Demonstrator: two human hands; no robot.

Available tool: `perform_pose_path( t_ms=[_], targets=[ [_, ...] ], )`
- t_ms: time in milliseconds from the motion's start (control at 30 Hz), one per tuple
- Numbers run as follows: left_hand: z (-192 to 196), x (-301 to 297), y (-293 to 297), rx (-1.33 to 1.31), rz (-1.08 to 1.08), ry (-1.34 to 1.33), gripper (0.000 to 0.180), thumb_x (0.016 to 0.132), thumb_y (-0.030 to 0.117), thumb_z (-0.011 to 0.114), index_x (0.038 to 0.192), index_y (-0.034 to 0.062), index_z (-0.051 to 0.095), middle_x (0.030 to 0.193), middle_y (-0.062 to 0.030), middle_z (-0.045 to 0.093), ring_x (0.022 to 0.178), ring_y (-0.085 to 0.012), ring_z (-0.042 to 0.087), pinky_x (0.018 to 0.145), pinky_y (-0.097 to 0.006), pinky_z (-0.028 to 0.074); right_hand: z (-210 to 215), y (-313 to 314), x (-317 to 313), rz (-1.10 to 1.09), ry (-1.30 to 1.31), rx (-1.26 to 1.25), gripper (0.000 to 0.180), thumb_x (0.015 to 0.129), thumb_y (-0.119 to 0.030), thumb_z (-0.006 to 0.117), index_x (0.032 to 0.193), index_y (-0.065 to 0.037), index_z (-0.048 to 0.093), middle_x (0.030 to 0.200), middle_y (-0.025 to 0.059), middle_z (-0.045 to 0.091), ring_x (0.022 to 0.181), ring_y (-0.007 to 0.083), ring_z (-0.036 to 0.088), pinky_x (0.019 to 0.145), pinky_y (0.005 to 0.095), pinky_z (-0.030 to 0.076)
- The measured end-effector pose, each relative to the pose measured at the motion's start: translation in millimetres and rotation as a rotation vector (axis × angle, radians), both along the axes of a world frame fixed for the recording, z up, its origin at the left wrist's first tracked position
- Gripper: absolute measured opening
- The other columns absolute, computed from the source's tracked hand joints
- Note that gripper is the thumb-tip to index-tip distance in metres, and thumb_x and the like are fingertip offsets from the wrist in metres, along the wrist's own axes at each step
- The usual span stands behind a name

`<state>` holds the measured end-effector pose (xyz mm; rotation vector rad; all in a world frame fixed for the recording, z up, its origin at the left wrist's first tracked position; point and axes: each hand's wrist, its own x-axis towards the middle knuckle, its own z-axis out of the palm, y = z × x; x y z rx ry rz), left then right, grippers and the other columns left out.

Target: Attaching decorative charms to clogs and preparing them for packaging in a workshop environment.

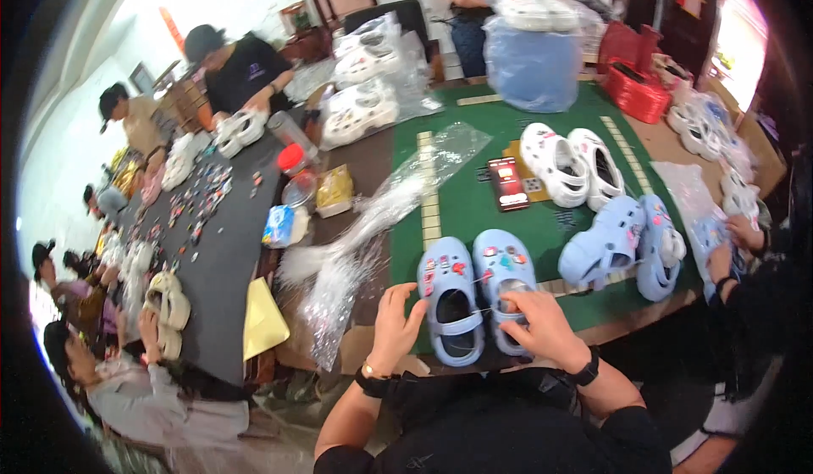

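Observation:
A pair of light blue clogs stands side by side on the green table edge in front of me, with colourful charms on the toes. Beside the outer side of the left clog (pixel 445 275) is my left hand (pixel 395 326), thumb and forefinger apart and holding nothing. My right hand (pixel 542 326) grips the right clog (pixel 501 254) around its opening, fingers curled over the inner edge; part of the grip is hidden. A thin clear tie seems to run between the two shoes. Further right lie another two blue clogs (pixel 601 241), tilted on their sides.
White clogs (pixel 552 165) and a phone (pixel 508 184) lie on the green table (pixel 466 194). Clear plastic bags (pixel 381 220) stretch along its left side. A yellow sheet (pixel 265 320) and red-lidded jar (pixel 292 160) are left. Other people work around both tables; one person's hands are close at right.

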<state>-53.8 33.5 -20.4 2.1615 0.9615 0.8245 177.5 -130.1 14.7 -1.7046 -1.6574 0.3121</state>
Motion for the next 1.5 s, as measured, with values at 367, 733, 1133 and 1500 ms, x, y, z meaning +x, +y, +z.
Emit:
perform_pose_path(
  t_ms=[367, 733, 1133, 1500],
  targets=[
    [-57.6, -60.5, 0.6, -0.017, 0.128, 0.167, 0.043, 0.083, 0.021, 0.07, 0.119, 0.002, 0.058, 0.111, -0.0175, 0.058, 0.101, -0.0328, 0.057, 0.086, -0.04, 0.048, 1.8, 15.2, -27.7, 0.201, -0.246, -0.162, 0.061, 0.071, -0.019, 0.077, 0.128, -0.013, 0.054, 0.078, 0.0069, 0.06, 0.078, 0.0274, 0.06, 0.073, 0.0401, 0.039],
    [-48.9, -82.4, 10.5, 0.036, 0.286, 0.164, 0.036, 0.081, 0.015, 0.068, 0.114, 0.0019, 0.058, 0.109, -0.0175, 0.059, 0.101, -0.0374, 0.055, 0.089, -0.044, 0.045, -6.2, 14.9, -30.5, 0.181, -0.187, -0.057, 0.03, 0.072, -0.018, 0.075, 0.097, -0.012, 0.061, 0.079, 0.0063, 0.062, 0.079, 0.0274, 0.06, 0.074, 0.0398, 0.039],
    [-35.8, -219.6, 39.1, 0.256, 0.938, 0.375, 0.03, 0.08, 0.016, 0.068, 0.105, 0.0008, 0.059, 0.09, -0.0119, 0.063, 0.085, -0.0297, 0.061, 0.076, -0.041, 0.049, -22.8, 9.7, -26.7, 0.117, -0.123, -0.004, 0.024, 0.069, -0.013, 0.074, 0.09, -0.009, 0.063, 0.081, 0.0083, 0.063, 0.079, 0.0291, 0.059, 0.075, 0.0398, 0.038],
    [-64.2, -274.4, 53.7, -0.61, 1.052, -1.038, 0.022, 0.094, 0.032, 0.065, 0.095, 0.0103, 0.065, 0.083, 0.0026, 0.063, 0.07, -0.0104, 0.058, 0.061, -0.028, 0.044, -23.5, 10.8, -31.6, 0.099, -0.067, 0.044, 0.025, 0.067, -0.01, 0.074, 0.089, -0.008, 0.062, 0.082, 0.0092, 0.063, 0.08, 0.0307, 0.058, 0.076, 0.0408, 0.039]
  ],
)
